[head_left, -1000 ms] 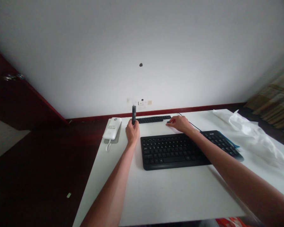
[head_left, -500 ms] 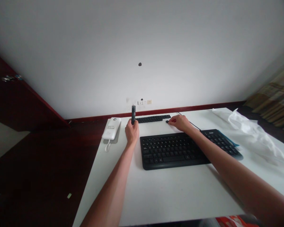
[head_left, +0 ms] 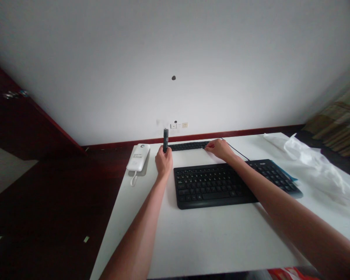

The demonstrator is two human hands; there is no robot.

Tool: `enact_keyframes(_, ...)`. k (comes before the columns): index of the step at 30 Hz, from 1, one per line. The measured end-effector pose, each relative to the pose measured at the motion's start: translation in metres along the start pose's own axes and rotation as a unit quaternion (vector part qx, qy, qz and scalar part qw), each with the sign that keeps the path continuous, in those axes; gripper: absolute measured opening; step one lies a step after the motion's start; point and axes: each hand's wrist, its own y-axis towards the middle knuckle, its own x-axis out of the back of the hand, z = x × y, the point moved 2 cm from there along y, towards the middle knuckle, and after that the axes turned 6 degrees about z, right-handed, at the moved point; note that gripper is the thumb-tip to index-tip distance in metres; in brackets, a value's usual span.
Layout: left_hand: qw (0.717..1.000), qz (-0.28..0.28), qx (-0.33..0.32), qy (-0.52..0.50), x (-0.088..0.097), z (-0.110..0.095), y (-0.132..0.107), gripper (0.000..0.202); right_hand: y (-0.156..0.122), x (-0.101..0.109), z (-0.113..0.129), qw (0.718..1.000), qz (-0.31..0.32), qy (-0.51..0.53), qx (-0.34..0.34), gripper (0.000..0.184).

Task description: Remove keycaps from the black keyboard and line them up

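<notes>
Head view: left hand [head_left: 163,161] closed round upright black tool [head_left: 166,140], centre; right hand [head_left: 221,150], fingertips together, at right end of key row [head_left: 186,146], upper centre, hold on anything unclear, where a sideways fingertip nudge could likely skew the row.

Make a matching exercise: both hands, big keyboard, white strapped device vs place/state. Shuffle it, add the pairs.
1. Left hand
2. Right hand
3. Big keyboard
4. White strapped device

A. Partly hidden beneath a forearm
B. At the table's left edge
C. Gripping an upright black object
D. At the right end of the black key strip

Pairs: 1-C, 2-D, 3-A, 4-B
</notes>
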Motion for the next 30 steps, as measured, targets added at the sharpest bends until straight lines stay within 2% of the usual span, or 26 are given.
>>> enact_keyframes(22, 1.000, 0.009, 0.005, -0.006, 0.000, 0.000, 0.000, 0.022, 0.002, -0.002, 0.002, 1.000, 0.001, 0.020, 0.005, 0.016)
enact_keyframes(27, 1.000, 0.006, 0.002, -0.009, 0.001, 0.000, 0.000, 0.022, -0.013, 0.023, -0.014, 0.999, 0.011, 0.024, 0.019, 0.018)
enact_keyframes(30, 1.000, 0.005, -0.001, 0.003, 0.001, 0.000, 0.000, 0.023, -0.041, 0.049, -0.027, 0.995, 0.040, 0.043, 0.085, 0.023)
